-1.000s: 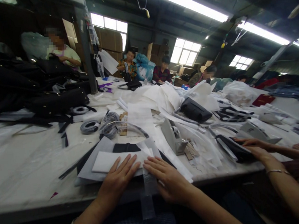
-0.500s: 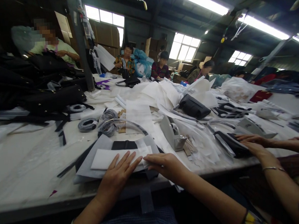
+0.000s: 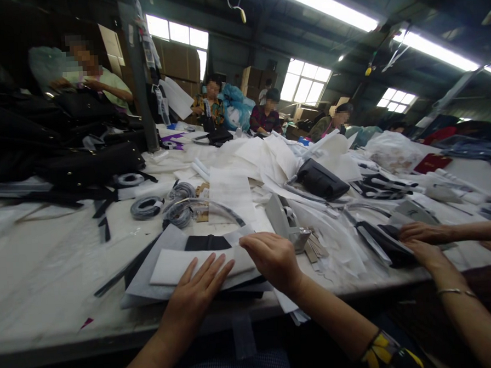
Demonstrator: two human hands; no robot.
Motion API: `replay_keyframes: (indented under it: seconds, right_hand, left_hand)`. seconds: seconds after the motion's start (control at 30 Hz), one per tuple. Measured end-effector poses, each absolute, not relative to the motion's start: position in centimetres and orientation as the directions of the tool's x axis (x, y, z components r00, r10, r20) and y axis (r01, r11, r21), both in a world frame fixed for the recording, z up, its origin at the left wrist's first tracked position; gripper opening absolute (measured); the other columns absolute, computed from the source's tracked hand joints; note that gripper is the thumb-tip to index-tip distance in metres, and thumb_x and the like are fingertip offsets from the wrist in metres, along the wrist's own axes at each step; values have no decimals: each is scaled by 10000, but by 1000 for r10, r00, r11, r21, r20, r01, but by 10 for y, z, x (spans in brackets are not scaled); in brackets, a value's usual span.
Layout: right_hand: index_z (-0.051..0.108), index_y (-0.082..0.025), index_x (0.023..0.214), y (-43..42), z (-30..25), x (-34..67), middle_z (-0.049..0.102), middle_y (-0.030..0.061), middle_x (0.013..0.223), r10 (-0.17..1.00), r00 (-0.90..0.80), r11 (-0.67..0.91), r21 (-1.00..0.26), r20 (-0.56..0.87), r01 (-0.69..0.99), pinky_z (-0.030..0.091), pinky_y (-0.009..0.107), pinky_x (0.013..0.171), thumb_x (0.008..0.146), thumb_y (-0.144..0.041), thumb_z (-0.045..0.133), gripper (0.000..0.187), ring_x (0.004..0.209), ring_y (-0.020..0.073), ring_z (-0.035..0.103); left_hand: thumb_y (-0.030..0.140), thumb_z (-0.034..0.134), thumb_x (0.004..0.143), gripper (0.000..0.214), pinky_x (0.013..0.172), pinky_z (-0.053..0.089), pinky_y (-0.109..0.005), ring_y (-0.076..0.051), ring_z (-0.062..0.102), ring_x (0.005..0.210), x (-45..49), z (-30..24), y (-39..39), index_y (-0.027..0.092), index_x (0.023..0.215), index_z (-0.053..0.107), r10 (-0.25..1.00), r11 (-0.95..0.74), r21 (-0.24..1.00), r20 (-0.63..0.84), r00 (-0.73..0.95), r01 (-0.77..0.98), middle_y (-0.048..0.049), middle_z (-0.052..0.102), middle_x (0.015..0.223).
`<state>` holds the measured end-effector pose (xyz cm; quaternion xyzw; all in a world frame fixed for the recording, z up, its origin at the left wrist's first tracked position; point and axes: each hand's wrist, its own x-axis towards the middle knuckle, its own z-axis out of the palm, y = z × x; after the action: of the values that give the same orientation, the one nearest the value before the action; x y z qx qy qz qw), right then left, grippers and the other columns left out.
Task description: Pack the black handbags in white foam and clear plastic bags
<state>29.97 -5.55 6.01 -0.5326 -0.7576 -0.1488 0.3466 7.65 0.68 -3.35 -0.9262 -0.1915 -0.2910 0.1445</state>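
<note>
My left hand lies with its fingers stretched out on a folded white foam sheet. Under the foam, a larger thin grey-white wrapping sheet spreads over the table edge. A black folded item, perhaps a bag, shows just behind the foam. At the foam's right end, my right hand is raised with its fingers curled together by a pale sheet corner. What its fingertips pinch, if anything, is hidden. A curved handle-like strip in clear wrap arches behind the wrapping.
On the white table sit coiled grey straps, a grey tape dispenser, a black bag and heaped white sheets. A co-worker's hands rest on another black bag at right. Dark bags pile up at left.
My right hand has risen from lying flat on the foam's right end, and its fingers have curled together. My left hand stays on the foam. The view has shifted slightly.
</note>
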Motion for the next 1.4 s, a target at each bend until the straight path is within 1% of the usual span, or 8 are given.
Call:
replay_keyframes:
  seconds: [0.17, 0.37, 0.5, 0.77, 0.93, 1.1, 1.23, 1.4]
  right_hand:
    - [658, -189, 1118, -82, 49, 291, 772, 48, 1054, 611, -388, 487, 58, 691, 871, 509, 325, 976, 943, -76, 552, 234, 977, 174, 728]
    - [667, -209, 1100, -72, 55, 296, 775, 44, 1003, 655, -223, 356, -35, 722, 934, 518, 289, 859, 938, -78, 562, 233, 929, 178, 729]
    - [686, -208, 1003, -30, 74, 306, 772, 34, 937, 670, -205, 276, 17, 713, 961, 481, 264, 793, 951, -127, 580, 144, 858, 168, 720]
    - [663, -155, 1046, -56, 52, 283, 766, 45, 898, 662, -326, 414, 33, 675, 910, 487, 301, 810, 968, -107, 552, 144, 825, 161, 711]
    - [669, -161, 1075, -94, 37, 272, 779, 42, 945, 707, -249, 384, -64, 662, 921, 510, 311, 904, 982, -82, 514, 198, 907, 165, 733]
    - [669, -148, 1145, -111, 22, 267, 769, 52, 1070, 684, -258, 393, -47, 683, 918, 485, 340, 1025, 990, -87, 504, 235, 1050, 186, 713]
    - [668, -135, 1149, -122, 16, 260, 766, 71, 1077, 690, -228, 355, -47, 687, 934, 482, 355, 1035, 992, -85, 483, 247, 1053, 197, 713]
    - [680, -163, 1020, -106, 43, 265, 766, 31, 805, 764, -208, 363, -141, 611, 921, 519, 334, 948, 985, -176, 540, 145, 727, 151, 727]
  left_hand:
    - [58, 249, 985, 559, 1211, 227, -440, -207, 429, 1398, 77, -38, 7, 186, 1523, 331, 257, -876, -189, 597, 760, 444, -48, 452, 1524]
    - [50, 267, 973, 581, 1165, 336, -432, -201, 462, 1376, 76, -32, 7, 196, 1534, 302, 281, -895, -130, 580, 765, 428, -66, 505, 1483]
    - [39, 264, 967, 592, 1158, 347, -425, -201, 470, 1370, 75, -30, 7, 207, 1534, 303, 283, -890, -145, 568, 773, 432, -58, 483, 1501]
    - [56, 257, 983, 556, 1183, 301, -435, -208, 461, 1376, 76, -33, 8, 193, 1514, 352, 257, -881, -180, 596, 761, 438, -42, 471, 1510]
    - [122, 251, 1018, 536, 1141, 347, -456, -228, 459, 1378, 75, -35, 6, 254, 1536, 294, 310, -889, -121, 553, 774, 442, -35, 440, 1534]
    - [161, 295, 1029, 535, 1113, 370, -467, -241, 479, 1365, 75, -32, 5, 363, 1525, 294, 311, -897, -95, 557, 770, 431, -46, 441, 1533]
    - [162, 310, 1026, 536, 1134, 329, -492, -261, 430, 1400, 75, -31, 4, 361, 1525, 302, 302, -891, -137, 533, 791, 433, -58, 355, 1581]
    - [171, 367, 1019, 510, 1174, 263, -511, -255, 411, 1409, 77, -32, 6, 354, 1495, 372, 237, -914, -161, 531, 813, 372, 16, 419, 1545]
